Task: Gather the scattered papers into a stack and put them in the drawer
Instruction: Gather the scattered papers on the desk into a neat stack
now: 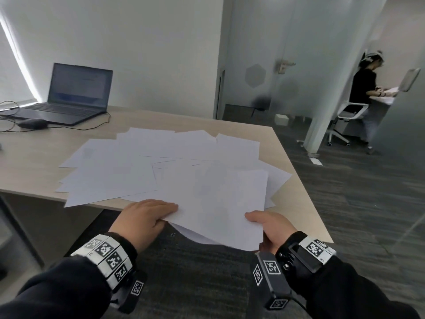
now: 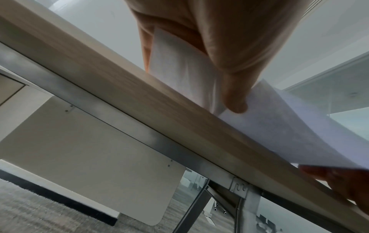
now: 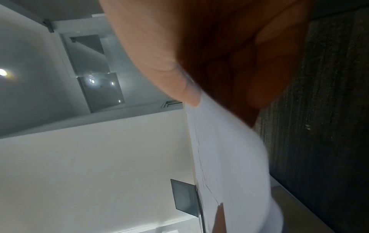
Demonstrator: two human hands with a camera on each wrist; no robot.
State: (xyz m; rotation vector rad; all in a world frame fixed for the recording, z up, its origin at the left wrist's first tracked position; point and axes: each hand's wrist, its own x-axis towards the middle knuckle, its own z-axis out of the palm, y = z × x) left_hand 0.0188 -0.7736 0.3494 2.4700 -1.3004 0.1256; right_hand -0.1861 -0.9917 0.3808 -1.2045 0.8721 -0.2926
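Big risk right here: the sheaf of papers hangs off the near edge of the desk, sagging underneath, and the lower sheets could slide out and drop to the carpet — they're uneven, nothing squared up. Pull too fast and the loose sheets fanned across the desk could get dragged off with it.

Now the grip. Left hand is clamped on the sheaf's left corner; the left wrist view shows the thumb pressed under the paper, fingers on top. Right hand is closed on the right corner — thumb on top, fingers curled beneath. Both hands full, nothing spare.

The drawer isn't identifiable from here, and most papers lie spread out on the desk.
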